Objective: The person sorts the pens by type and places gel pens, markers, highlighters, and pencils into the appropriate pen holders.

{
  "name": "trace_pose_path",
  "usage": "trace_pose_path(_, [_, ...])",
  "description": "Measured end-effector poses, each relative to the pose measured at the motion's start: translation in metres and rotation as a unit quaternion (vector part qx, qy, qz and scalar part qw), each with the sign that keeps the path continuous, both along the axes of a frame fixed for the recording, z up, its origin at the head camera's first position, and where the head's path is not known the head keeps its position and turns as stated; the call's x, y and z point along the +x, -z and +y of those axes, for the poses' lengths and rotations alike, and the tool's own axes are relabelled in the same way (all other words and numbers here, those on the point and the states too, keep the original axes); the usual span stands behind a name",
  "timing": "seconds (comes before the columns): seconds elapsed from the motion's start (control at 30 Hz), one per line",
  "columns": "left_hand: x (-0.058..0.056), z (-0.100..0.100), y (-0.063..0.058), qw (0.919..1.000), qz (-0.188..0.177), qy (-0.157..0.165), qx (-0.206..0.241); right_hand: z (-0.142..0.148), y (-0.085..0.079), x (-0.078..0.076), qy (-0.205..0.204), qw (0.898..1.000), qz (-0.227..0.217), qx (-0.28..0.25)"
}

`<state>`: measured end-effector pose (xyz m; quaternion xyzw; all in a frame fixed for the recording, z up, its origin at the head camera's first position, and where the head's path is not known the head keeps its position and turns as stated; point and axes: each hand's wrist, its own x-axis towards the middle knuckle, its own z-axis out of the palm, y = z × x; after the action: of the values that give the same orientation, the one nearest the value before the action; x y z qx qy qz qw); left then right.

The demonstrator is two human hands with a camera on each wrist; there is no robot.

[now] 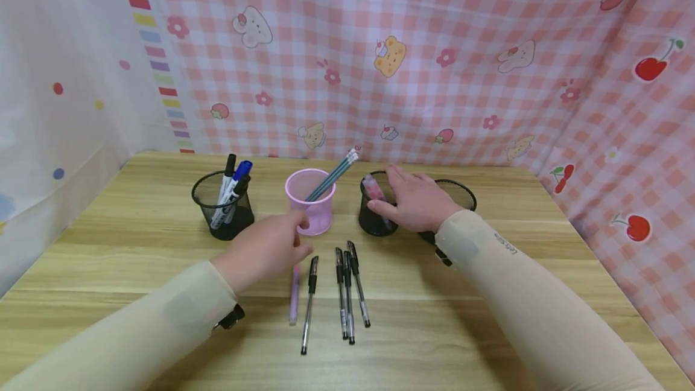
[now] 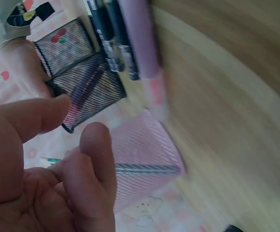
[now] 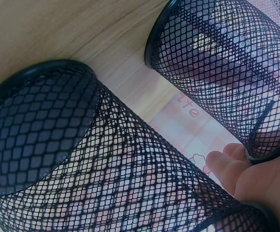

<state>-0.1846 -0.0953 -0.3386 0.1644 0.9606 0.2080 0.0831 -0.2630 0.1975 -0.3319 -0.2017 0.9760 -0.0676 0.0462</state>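
Observation:
My left hand (image 1: 266, 249) hovers in front of the pink mesh pen cup (image 1: 311, 213), fingers loosely bent and thumb apart, holding nothing. A lilac highlighter (image 1: 294, 303) lies on the table just below it, beside several black gel pens (image 1: 346, 294). My right hand (image 1: 420, 201) grips a black mesh pen cup (image 1: 374, 222) near its rim, thumb in front and fingers round the far side. Inside that cup stand pink highlighters (image 1: 371, 187). Another black mesh cup (image 1: 466, 192) is partly hidden behind the right hand and wrist; in the right wrist view this cup (image 3: 106, 159) shows no pens.
At the left, a black mesh cup (image 1: 247, 213) holds black and blue markers (image 1: 233, 189). Teal pencils (image 1: 336, 177) lean to the right in the pink cup. The wooden table (image 1: 125, 246) ends at a pink checked curtain (image 1: 336, 47) behind the cups.

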Motion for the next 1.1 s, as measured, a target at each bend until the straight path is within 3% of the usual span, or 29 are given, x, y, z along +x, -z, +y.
trace_pose_path(0.2, [0.004,-0.011,0.007,0.9983,-0.036,-0.003,-0.046,0.001,0.0,0.0,0.001,1.0,0.0,0.0])
trace_pose_path(0.5, [0.009,-0.015,0.014,0.996,-0.029,0.019,-0.082,0.0,0.0,-0.001,0.004,1.0,-0.004,-0.001])
trace_pose_path(1.1, [0.007,-0.012,0.025,0.9967,-0.044,0.025,-0.064,-0.001,0.0,-0.001,0.008,1.0,-0.008,-0.005])
